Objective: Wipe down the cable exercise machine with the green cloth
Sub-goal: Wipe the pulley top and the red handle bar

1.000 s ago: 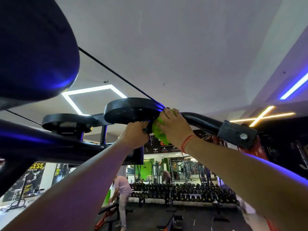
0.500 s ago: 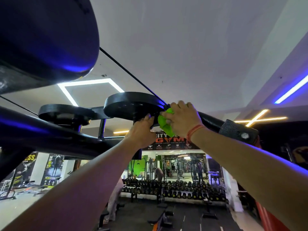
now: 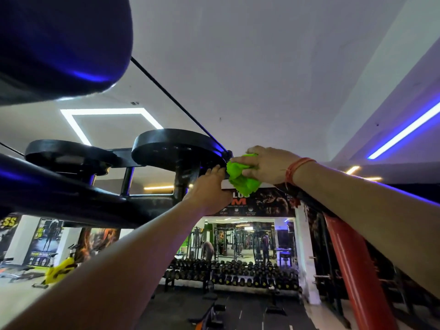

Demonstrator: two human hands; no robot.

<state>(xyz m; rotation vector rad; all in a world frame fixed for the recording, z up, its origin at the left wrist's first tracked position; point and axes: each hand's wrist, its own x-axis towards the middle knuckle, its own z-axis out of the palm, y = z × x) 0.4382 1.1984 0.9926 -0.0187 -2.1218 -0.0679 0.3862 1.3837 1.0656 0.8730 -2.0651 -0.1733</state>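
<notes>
Bunched bright green cloth [image 3: 240, 178] is clenched in the right hand [image 3: 264, 165] and has been slid off the black tube to the round black pulley's [image 3: 176, 148] rim. Left hand [image 3: 209, 186] still braces beneath; its grip cannot be told. Tube section judged done, pulley next.

Overhead, two pulley wheels sit side by side on the machine frame [image 3: 71, 198], the left pulley [image 3: 69, 152] beside the right pulley [image 3: 176, 146]. A cable [image 3: 176, 101] meets the right pulley's right edge, where the cloth [image 3: 240, 178] lies between the left hand [image 3: 209, 189] and the right hand [image 3: 266, 165]. A dumbbell rack [image 3: 228, 275] stands far below, behind both arms.

green cloth [image 3: 240, 178], blk pulley [image 3: 176, 148], red post [image 3: 352, 263]
</notes>
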